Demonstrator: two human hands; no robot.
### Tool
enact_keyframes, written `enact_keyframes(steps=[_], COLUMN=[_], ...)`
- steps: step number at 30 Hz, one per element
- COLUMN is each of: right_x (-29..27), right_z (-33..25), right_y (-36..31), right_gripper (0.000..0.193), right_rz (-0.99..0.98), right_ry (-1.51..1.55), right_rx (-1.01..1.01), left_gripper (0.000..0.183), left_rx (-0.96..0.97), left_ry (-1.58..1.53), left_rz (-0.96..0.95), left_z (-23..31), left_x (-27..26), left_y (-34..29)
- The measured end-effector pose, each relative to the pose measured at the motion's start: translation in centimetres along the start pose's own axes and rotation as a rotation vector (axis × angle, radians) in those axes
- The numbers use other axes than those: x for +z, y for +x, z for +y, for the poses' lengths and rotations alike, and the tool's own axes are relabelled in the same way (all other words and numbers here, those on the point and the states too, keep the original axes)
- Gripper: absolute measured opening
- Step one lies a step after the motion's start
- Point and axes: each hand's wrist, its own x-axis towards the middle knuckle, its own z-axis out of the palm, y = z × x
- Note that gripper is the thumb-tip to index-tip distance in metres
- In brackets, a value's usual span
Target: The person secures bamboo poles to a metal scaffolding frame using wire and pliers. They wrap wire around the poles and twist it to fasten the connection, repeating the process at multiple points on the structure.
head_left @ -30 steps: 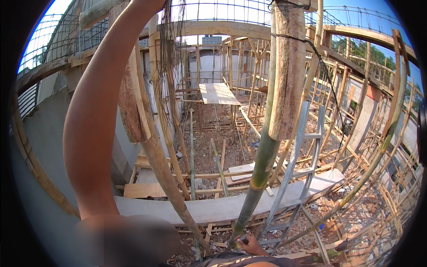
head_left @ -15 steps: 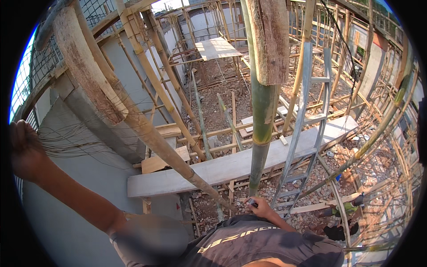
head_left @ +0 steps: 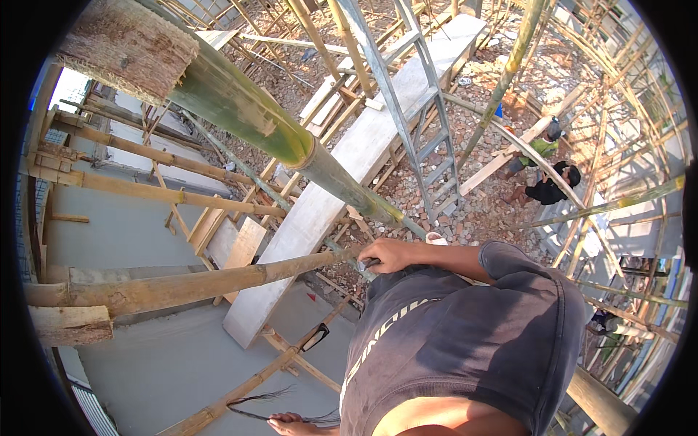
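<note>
At the lower edge, my left hand (head_left: 289, 424) is closed round a bundle of thin dark wires (head_left: 251, 407), whose loose ends fan out on both sides. A horizontal bamboo pole (head_left: 214, 410) runs just beyond it. My right hand (head_left: 389, 256) is closed at my waist, on a small dark, metallic-looking object (head_left: 369, 262) mostly hidden by the fingers. Close by, a thick green bamboo pole (head_left: 283, 134) and a tan bamboo pole (head_left: 218, 284) converge near that hand.
Below lies a long pale beam (head_left: 349, 174) with a metal ladder (head_left: 427, 109) beside it. Sawn timber ends (head_left: 127, 54) jut in at upper left. Two people, one in black (head_left: 554, 185), are on the rubble ground (head_left: 472, 138). Bamboo scaffolding (head_left: 618, 109) stands at right.
My view has turned down and to the right. My left hand has come from far out at the left to low beside my body with the wires; the right stays at my waist.
</note>
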Motion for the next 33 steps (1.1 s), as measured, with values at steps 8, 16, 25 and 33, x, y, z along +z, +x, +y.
enact_keyframes(steps=[8,16,25,33], right_x=[0.0,-5.4,-5.2,-5.0], right_z=[-3.6,-10.3,-12.5,-14.1], right_y=[1.3,-1.5,-2.2,-1.9], right_gripper=[0.028,0.022,0.026,0.035], right_rz=[-0.002,0.258,0.187,0.225], right_ry=[0.13,0.417,0.449,0.796], right_rx=[-0.033,0.083,0.218,0.417], left_gripper=[0.036,0.031,0.029,0.019], left_rx=[-0.024,0.168,0.46,0.92], left_ry=[0.471,0.19,0.079,0.185], left_rz=[-0.959,-1.365,-1.374,-1.265], left_z=[-5.0,-0.2,0.5,0.2], left_x=[6.0,14.3,17.0,17.4], left_y=[-4.2,-10.4,-11.8,-12.7])
